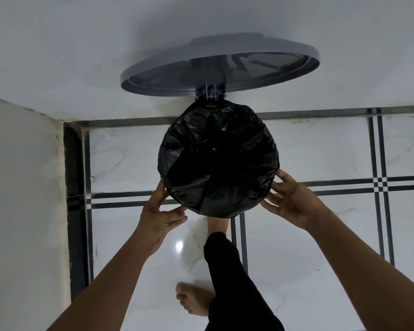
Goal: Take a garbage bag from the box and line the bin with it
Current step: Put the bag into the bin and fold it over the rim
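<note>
Seen from above, a round bin stands on the floor against the wall, its mouth and rim fully covered by a black garbage bag. The bin's grey lid stands open on its hinge behind it. My left hand is at the lower left of the rim, thumb up against the bag's folded edge and fingers apart below. Touching the lower right of the rim, my right hand has its fingers spread. Neither hand closes around anything. No box is in view.
One bare foot reaches under the bin's front edge, and the other foot stands on the glossy white tiled floor. A white wall closes the left side, another wall runs behind the bin.
</note>
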